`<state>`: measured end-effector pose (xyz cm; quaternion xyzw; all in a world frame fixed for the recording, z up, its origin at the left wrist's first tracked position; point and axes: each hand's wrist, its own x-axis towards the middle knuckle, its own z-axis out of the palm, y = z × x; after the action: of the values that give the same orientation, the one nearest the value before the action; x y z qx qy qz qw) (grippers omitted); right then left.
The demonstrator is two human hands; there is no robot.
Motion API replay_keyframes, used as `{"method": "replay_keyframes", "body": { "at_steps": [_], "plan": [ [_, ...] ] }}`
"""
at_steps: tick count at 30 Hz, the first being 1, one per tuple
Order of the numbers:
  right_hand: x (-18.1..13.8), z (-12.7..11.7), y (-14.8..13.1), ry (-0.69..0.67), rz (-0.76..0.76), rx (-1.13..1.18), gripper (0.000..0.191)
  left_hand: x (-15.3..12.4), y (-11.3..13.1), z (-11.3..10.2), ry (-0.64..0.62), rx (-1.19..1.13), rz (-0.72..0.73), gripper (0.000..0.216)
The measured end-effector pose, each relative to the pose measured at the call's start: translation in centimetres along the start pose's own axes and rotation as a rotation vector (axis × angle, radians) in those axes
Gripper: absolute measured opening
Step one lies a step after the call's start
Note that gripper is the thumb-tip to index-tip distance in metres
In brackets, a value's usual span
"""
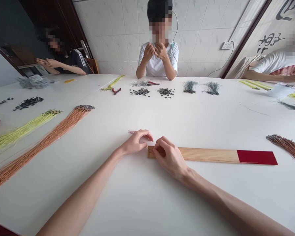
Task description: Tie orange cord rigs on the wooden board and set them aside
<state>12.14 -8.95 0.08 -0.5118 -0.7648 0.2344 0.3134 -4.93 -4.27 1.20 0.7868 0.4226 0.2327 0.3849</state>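
Observation:
A long flat wooden strip (208, 154) with a dark red right end (257, 157) lies on the white table before me. My right hand (169, 155) is over the strip's left end, thumb and index finger pinched on a thin strand. A small dark loop (151, 151) of it shows just left of the fingertips. Just left of the strip is my left hand (137, 141), its thumb and curved fingers apart, with nothing seen between them. Behind that hand sits a small coiled, reddish item (130, 132), partly hidden.
Orange strands (51, 136) and yellow strands (24, 131) lie in bundles at left, a brown bundle (285, 146) at right. Across the table (147, 203) are red-handled pliers (116, 91), piles of small black parts (140, 92) and wire bunches (189, 87). Several other people sit around it.

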Motion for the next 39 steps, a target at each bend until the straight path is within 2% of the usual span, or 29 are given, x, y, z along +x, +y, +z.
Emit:
{"method": "replay_keyframes", "body": {
  "at_steps": [39],
  "plan": [
    [0.03, 0.18, 0.27, 0.008, -0.019, 0.011, 0.013, 0.09, -0.11, 0.01, 0.000, -0.014, -0.012, 0.031]
  ]
}}
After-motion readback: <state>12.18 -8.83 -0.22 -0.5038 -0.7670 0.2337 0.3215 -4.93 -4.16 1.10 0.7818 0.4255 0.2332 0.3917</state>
